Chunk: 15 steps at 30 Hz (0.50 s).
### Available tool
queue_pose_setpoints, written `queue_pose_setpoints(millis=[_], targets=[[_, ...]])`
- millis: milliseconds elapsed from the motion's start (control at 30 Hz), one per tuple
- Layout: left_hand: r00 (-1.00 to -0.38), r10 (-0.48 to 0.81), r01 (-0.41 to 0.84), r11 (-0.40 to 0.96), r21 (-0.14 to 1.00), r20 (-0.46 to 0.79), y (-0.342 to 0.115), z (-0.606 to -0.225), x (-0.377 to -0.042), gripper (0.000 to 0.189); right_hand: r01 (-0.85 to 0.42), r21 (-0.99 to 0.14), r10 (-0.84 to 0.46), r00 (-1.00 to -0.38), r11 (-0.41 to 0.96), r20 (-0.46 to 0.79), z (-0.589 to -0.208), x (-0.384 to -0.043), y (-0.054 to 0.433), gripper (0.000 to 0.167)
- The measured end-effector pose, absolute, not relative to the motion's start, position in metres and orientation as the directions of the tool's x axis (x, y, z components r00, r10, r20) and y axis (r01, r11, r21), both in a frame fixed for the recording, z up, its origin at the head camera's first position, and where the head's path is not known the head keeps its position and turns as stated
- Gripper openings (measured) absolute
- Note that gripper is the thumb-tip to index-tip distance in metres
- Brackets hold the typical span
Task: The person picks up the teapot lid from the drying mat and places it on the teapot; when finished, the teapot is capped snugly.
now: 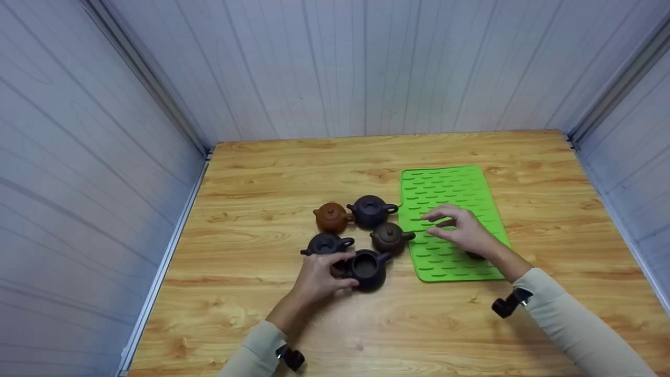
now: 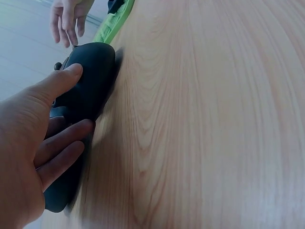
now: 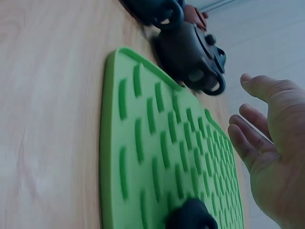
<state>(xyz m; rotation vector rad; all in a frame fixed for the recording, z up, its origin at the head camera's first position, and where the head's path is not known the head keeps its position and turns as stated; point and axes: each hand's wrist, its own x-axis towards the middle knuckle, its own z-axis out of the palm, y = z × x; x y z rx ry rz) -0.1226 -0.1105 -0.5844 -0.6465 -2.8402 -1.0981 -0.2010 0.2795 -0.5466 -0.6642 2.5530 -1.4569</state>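
Note:
My left hand [image 1: 318,277] holds a dark lidless teapot [image 1: 378,276] from its left side, thumb and index finger around its spout side. In the left wrist view the thumb lies against the dark pot wall [image 2: 93,71]. The pot's round mouth faces up and its handle points right. My right hand [image 1: 463,230] hovers over the green mat [image 1: 447,183] with loosely bent fingers and nothing between them. Beneath the right wrist, a small dark object [image 1: 475,255] lies on the mat, mostly hidden; the right wrist view shows its rounded top [image 3: 191,215].
Lidded teapots cluster left of the mat: a reddish-brown one [image 1: 331,219], a dark one [image 1: 369,214], a brown one [image 1: 387,242] and another dark one [image 1: 320,245] beside my left hand. The wooden table [image 1: 261,173] meets pale panel walls [image 1: 335,78] at the back and sides.

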Motion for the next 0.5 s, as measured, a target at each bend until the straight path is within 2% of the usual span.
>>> queue_pose_setpoints(millis=[500], targets=[[-0.919,0.365,0.366,0.651,0.666,0.147,-0.115,-0.585,-0.124,0.057,-0.328,-0.807,-0.368,-0.918,0.492,0.150,-0.540,-0.195,0.325,0.027]])
